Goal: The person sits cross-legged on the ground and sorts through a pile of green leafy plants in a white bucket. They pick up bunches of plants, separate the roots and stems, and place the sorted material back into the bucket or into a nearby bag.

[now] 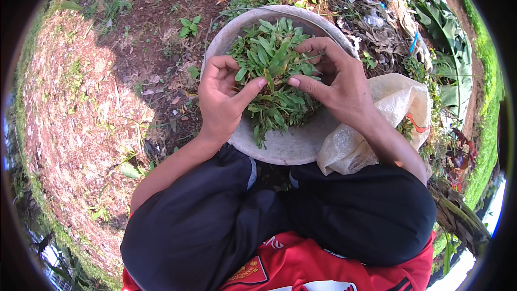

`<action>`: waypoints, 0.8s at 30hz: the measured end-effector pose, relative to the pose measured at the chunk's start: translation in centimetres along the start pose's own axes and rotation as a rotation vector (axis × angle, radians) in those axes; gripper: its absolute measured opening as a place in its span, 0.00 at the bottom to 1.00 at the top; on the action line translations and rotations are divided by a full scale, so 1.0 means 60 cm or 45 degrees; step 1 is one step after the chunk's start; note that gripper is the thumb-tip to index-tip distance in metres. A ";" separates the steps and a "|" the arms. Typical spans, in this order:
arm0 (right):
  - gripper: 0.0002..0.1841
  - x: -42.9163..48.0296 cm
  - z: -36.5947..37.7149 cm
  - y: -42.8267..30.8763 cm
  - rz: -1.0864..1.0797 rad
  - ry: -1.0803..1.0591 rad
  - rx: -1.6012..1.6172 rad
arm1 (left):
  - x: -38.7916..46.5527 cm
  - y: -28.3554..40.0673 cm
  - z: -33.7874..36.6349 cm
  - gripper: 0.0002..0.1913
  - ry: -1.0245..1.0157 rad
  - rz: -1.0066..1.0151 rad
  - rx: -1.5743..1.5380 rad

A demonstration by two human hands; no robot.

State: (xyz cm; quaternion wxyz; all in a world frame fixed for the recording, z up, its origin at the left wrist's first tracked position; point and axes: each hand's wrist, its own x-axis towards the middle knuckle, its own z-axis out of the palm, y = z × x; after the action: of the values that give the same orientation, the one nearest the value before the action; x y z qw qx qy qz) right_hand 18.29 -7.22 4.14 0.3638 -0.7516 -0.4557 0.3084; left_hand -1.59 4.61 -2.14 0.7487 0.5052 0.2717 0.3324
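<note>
A round grey basin [278, 149] stands on the ground before my knees, with a clump of green leafy plants [278, 105] inside it. My left hand [226, 93] is at the clump's left side, its fingers curled around the leaves and its thumb on top. At the right side, my right hand [333, 76] grips the clump's edge, with thumb and fingers among the leaves. Both thumbs point inward over the middle, a little apart. The fingertips are partly hidden by leaves. Some stems and leaves hang down towards the basin's near wall.
A pale woven plastic sack [351, 145] lies over the basin's right rim, under my right forearm. Bare soil with small weeds [190, 27] is on the left. Plastic litter [373, 20] and a large green leaf [452, 48] lie at the right. A thick stem [460, 218] is at lower right.
</note>
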 end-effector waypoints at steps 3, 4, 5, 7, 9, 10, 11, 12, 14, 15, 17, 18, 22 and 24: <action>0.23 0.001 0.016 0.007 0.008 -0.044 0.307 | -0.002 0.003 0.014 0.31 -0.034 0.127 0.013; 0.23 -0.001 0.018 0.008 -0.021 -0.064 0.350 | -0.003 0.005 0.014 0.37 -0.064 0.058 0.015; 0.23 -0.004 0.020 0.009 -0.004 -0.089 0.391 | -0.002 0.007 0.012 0.37 -0.123 0.112 0.230; 0.23 -0.010 0.024 0.009 0.012 -0.123 0.527 | 0.001 0.010 0.003 0.36 -0.285 0.217 0.600; 0.21 -0.013 0.025 0.009 -0.024 -0.144 0.737 | 0.002 0.005 0.000 0.27 -0.261 0.224 0.754; 0.21 -0.014 0.025 0.009 0.017 -0.110 0.695 | 0.002 0.001 -0.001 0.25 -0.236 0.216 0.733; 0.21 -0.014 0.024 0.010 0.028 -0.077 0.672 | 0.001 -0.002 -0.002 0.23 -0.210 0.208 0.712; 0.22 -0.013 0.023 0.011 0.079 -0.050 0.642 | 0.002 -0.006 -0.003 0.21 -0.212 0.195 0.706; 0.19 -0.012 0.017 0.015 0.165 -0.123 0.574 | 0.000 -0.012 -0.004 0.16 -0.218 0.163 0.694; 0.18 -0.012 0.015 0.018 0.228 -0.161 0.537 | -0.001 -0.014 -0.005 0.15 -0.211 0.145 0.608; 0.17 -0.012 0.018 0.024 0.195 -0.132 0.673 | -0.005 -0.017 -0.005 0.12 -0.207 0.117 0.430; 0.17 -0.013 0.021 0.028 0.178 -0.115 0.740 | -0.005 -0.016 -0.007 0.12 -0.180 0.074 0.377; 0.21 -0.017 0.029 0.039 0.049 -0.028 0.942 | -0.001 -0.011 -0.006 0.16 -0.179 0.049 0.204; 0.23 -0.017 0.031 0.040 0.004 -0.011 0.954 | -0.001 -0.008 0.000 0.19 -0.209 0.084 0.268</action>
State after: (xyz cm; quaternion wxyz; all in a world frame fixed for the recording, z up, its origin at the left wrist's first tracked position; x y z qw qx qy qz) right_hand 17.53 -8.41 1.25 0.6112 -0.5656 -0.3117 0.4576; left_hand -1.49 4.44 -2.60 0.7000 0.6150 0.2262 0.2839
